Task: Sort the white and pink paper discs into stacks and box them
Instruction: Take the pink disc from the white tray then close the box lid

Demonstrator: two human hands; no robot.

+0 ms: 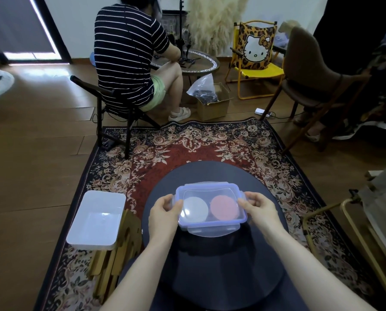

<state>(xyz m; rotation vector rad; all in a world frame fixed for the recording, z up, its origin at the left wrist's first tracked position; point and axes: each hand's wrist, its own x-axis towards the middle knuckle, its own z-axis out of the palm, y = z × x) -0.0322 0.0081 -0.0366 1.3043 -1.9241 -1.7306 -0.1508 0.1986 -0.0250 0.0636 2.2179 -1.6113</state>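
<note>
I see lidded box [211, 206] on round dark table [210, 261], long axis left-right; white stack [195, 209] left, pink stack [224, 207] right; left hand [164, 209], right hand [258, 206] each pinching lid end

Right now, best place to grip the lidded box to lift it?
Grip the clear box by its two short ends, coming in from left and right, as the left hand and right hand do. It lies flat with its long side across, so fingers reach both ends, keeping the stacks level.
</note>
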